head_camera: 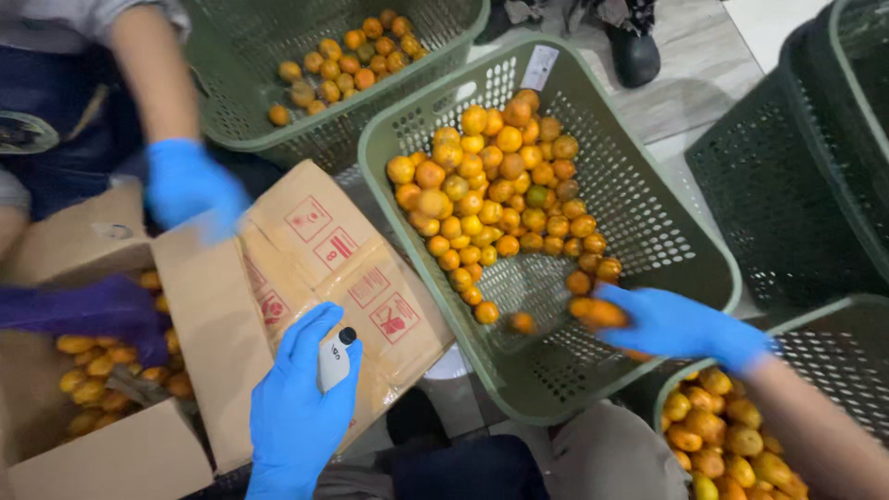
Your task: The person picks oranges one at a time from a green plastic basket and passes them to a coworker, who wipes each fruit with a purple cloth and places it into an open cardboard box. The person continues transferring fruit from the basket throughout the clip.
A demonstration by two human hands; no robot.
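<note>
Right hand (671, 324) closed on oranges (597, 312) over the green basket (648, 222); left hand (296, 403) well apart, gripping a small white bottle (335, 356) beside the cardboard box (306, 268).

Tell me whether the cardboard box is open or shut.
Open: the cardboard box has its flaps spread outward, and oranges show inside.

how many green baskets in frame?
5. One top left, a large middle one with oranges, a dark one at right, one top right corner, one bottom right. More may be out of frame.
</note>
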